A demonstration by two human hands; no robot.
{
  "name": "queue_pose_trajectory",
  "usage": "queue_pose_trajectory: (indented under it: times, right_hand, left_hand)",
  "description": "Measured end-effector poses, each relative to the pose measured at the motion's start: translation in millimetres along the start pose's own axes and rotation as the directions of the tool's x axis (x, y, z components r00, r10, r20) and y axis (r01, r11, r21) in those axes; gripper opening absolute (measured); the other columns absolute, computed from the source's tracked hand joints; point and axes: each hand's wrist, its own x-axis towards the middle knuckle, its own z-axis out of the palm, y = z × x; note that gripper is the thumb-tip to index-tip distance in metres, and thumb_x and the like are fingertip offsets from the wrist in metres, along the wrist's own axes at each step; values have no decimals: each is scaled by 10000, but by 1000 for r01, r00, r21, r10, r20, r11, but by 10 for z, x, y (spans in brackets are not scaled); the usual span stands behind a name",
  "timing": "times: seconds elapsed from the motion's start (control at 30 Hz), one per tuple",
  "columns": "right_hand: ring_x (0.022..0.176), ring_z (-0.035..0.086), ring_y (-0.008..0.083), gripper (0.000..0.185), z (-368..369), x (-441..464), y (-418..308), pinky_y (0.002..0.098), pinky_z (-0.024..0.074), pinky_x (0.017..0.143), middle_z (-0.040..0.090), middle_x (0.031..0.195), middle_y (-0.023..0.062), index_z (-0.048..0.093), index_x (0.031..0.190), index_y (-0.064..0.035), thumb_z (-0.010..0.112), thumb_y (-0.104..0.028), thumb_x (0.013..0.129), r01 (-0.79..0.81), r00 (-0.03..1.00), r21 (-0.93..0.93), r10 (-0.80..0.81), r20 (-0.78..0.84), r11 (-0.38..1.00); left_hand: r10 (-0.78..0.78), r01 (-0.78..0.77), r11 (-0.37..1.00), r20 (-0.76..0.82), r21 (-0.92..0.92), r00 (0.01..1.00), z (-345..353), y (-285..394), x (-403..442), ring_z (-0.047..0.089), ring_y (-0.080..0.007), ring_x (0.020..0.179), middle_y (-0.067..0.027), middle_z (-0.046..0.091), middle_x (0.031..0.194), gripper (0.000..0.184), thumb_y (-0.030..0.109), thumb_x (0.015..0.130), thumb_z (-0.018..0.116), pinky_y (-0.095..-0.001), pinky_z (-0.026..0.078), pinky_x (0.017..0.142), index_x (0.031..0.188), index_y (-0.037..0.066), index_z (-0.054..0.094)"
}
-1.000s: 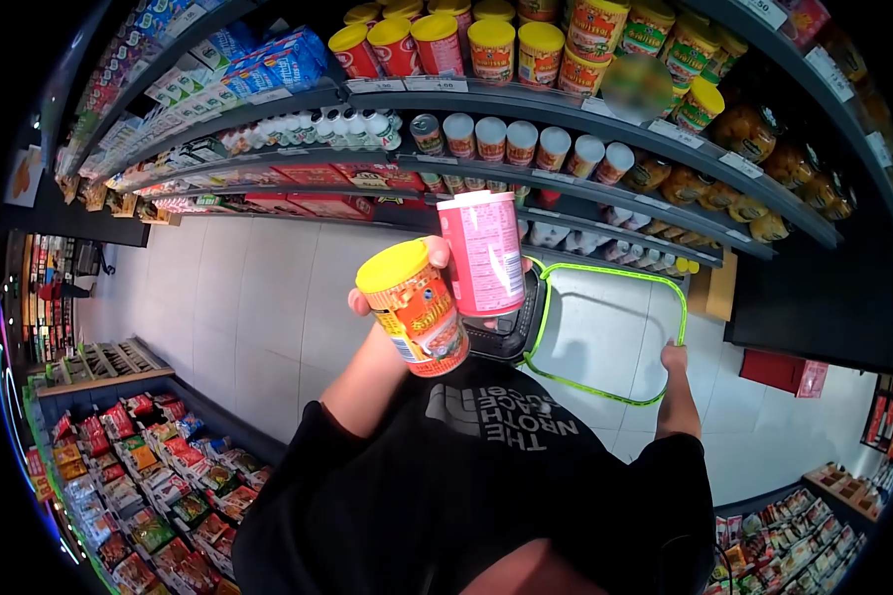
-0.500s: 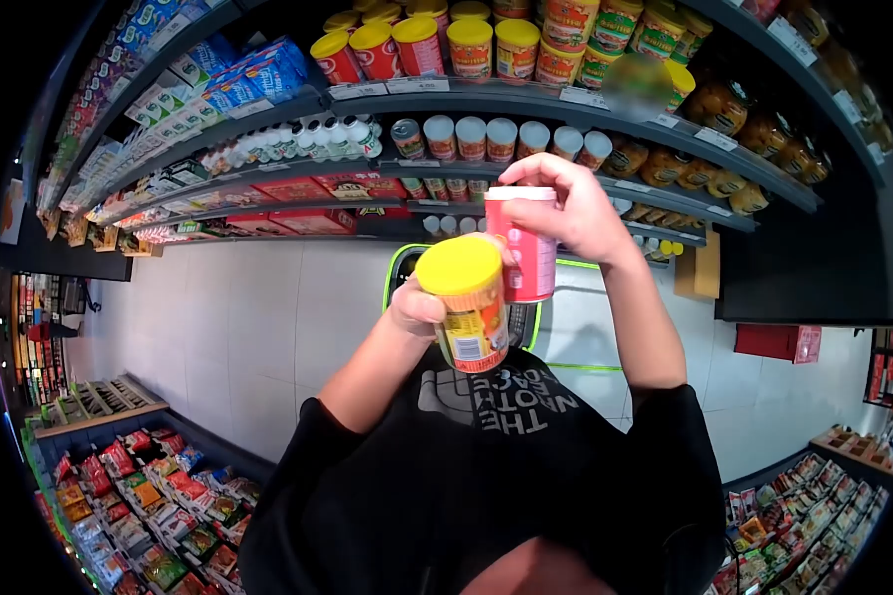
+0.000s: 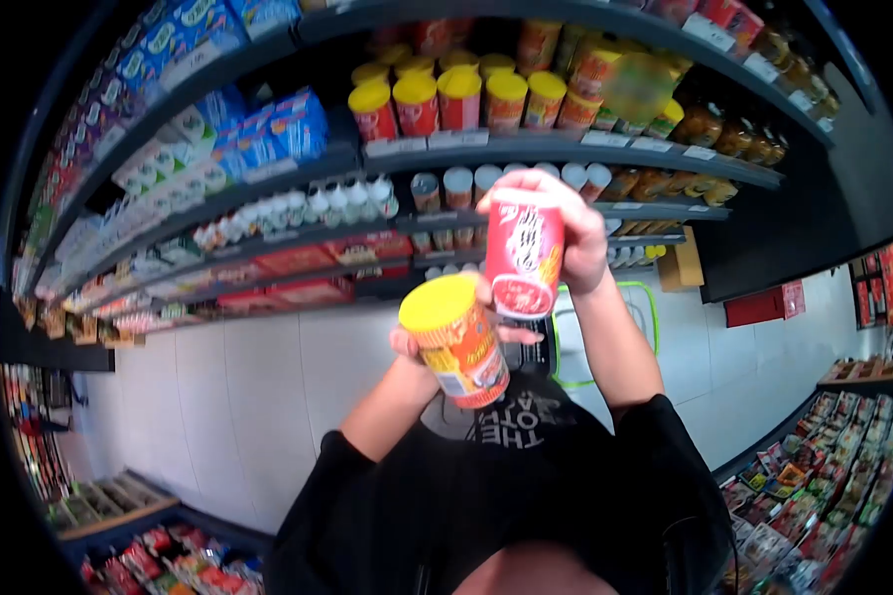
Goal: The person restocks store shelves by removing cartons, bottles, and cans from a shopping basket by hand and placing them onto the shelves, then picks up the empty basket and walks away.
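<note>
My left hand [image 3: 404, 344] is wrapped round a tub [image 3: 461, 347] with a yellow lid and an orange and yellow label, tilted in front of my chest. Its fingertips show on the tub's far side, close to the red can. In my right hand [image 3: 583, 243] is a red can [image 3: 526, 256], gripped from behind and above. The can's front label, with dark lettering and a bowl picture, faces me. The two containers are side by side, the can slightly higher; whether they touch I cannot tell.
Ahead, a shelf [image 3: 437, 142] carries yellow-lidded tubs [image 3: 415, 99], with pale-topped cans [image 3: 457, 185] below. Glass jars [image 3: 701, 126] stand to the right, blue packs [image 3: 273, 129] to the left. Behind my hands is a green-rimmed basket [image 3: 655, 332] on the floor. Packet displays [image 3: 804, 476] flank me.
My right hand has turned the red can, so its front label now shows instead of its plainer side. The tub has moved slightly left and down. The view has shifted.
</note>
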Motion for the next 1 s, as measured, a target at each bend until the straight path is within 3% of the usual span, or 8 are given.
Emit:
queue_pose_trajectory:
  times: [0.17, 0.23, 0.37, 0.5, 0.6, 0.73, 0.87, 1.0]
  right_hand:
    - [1102, 659, 214, 479, 164, 205, -419, 364, 516, 964, 683, 1179, 116, 623, 1210, -17, 753, -300, 847, -139, 979, -763, 204, -9, 631]
    - [1081, 665, 189, 574, 161, 207, -503, 356, 528, 943, 688, 1157, 107, 620, 1224, -54, 833, -365, 790, -204, 955, -792, 294, -33, 575]
    - [1160, 580, 159, 717, -59, 202, -474, 355, 495, 1005, 608, 1231, 74, 491, 1335, -23, 885, -228, 772, -313, 923, -518, 383, 29, 796]
    - [1192, 568, 172, 774, -160, 72, -995, 360, 476, 1040, 574, 1266, 73, 466, 1352, -59, 909, -153, 724, -205, 967, -513, 254, 27, 833]
    - [1245, 570, 208, 824, -578, 109, -1822, 390, 471, 1068, 589, 1324, 87, 455, 1395, -101, 904, -113, 704, 157, 979, -628, -203, -3, 763]
    - [1162, 632, 226, 724, -1304, 447, -3027, 380, 526, 999, 634, 1269, 118, 454, 1410, -18, 842, -134, 809, 340, 738, -838, -673, -44, 427]
    - [1159, 618, 176, 642, -2065, 892, -3551, 321, 501, 993, 629, 1282, 86, 498, 1419, -32, 798, -187, 873, 346, 676, -903, -735, 51, 255]
    - [1116, 625, 145, 681, -2391, 1236, -3639, 291, 525, 911, 652, 1233, 74, 487, 1441, -27, 803, -240, 876, 272, 752, -899, -659, -24, 343]
  left_hand:
    - [-14, 10, 998, 62, 58, 998, -193, 265, -65, 463, -401, 1338, -227, 506, 1349, 819, 375, 671, 839, -673, 393, 1071, 1300, -20, 494]
    - [-5, 4, 999, 39, 42, 999, -203, 247, -84, 480, -380, 1324, -209, 522, 1334, 806, 340, 664, 827, -668, 389, 1080, 1302, -25, 495]
    - [4, -15, 989, 73, 149, 997, -216, 160, 24, 483, -411, 1310, -205, 503, 1343, 843, 364, 650, 830, -668, 378, 1094, 1316, -40, 508]
    - [33, -49, 972, 74, 230, 997, -60, 22, 310, 382, -447, 1403, -224, 397, 1476, 819, 370, 660, 833, -667, 343, 1119, 1321, -10, 533]
    - [133, -135, 963, 24, 235, 991, 119, -70, 587, 244, -436, 1485, -227, 249, 1583, 796, 421, 666, 838, -663, 334, 1128, 1305, 39, 557]
    - [152, -148, 951, 4, 272, 988, -176, -223, 647, 539, -339, 1192, -138, 512, 1263, 728, 508, 763, 788, -546, 500, 967, 1286, 78, 523]
    - [209, -152, 933, -147, 326, 967, -145, -495, 726, 616, -295, 963, -108, 551, 1129, 731, 472, 745, 792, -449, 517, 794, 1284, 72, 502]
    - [244, -152, 909, -201, 389, 949, -109, -664, 822, 627, -304, 958, -109, 572, 1116, 739, 466, 733, 788, -458, 529, 801, 1291, 66, 513]
